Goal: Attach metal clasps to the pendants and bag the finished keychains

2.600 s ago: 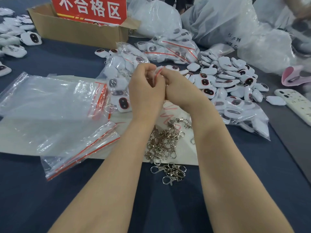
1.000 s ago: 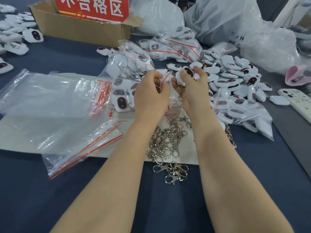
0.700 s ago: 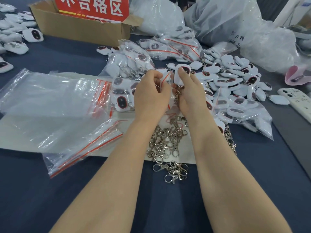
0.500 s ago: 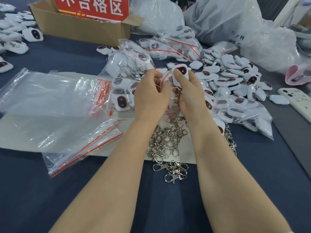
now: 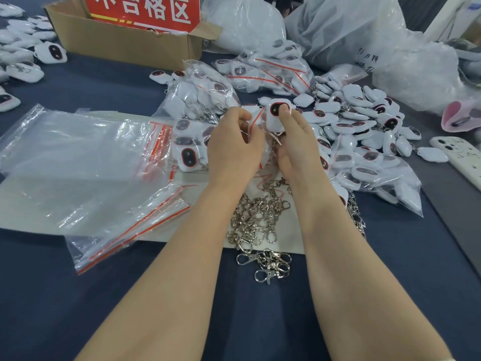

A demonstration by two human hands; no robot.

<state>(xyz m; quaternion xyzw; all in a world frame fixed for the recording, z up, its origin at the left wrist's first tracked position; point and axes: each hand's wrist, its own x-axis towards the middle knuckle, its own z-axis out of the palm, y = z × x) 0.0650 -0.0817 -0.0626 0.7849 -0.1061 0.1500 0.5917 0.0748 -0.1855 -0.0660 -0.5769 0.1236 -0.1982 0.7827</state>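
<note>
My right hand (image 5: 294,144) grips a white pendant (image 5: 275,116) with a dark red-ringed oval face, held upright; its clasp hangs below, mostly hidden between my hands. My left hand (image 5: 233,147) pinches the red-striped mouth of a small clear zip bag (image 5: 256,121) right beside the pendant. Loose metal clasps (image 5: 256,220) lie in a pile under my wrists. A heap of white pendants (image 5: 364,126) spreads out on the right, and filled bags (image 5: 197,100) lie behind my left hand.
Empty clear zip bags (image 5: 86,162) lie on white sheets at the left. A cardboard box (image 5: 122,40) with a red sign stands at the back. Large plastic sacks (image 5: 346,29) sit at the back right. A phone case (image 5: 458,157) lies at the right edge.
My right hand fetched a pendant from the right heap and brought it to the bag's mouth. My left hand has kept hold of the small bag.
</note>
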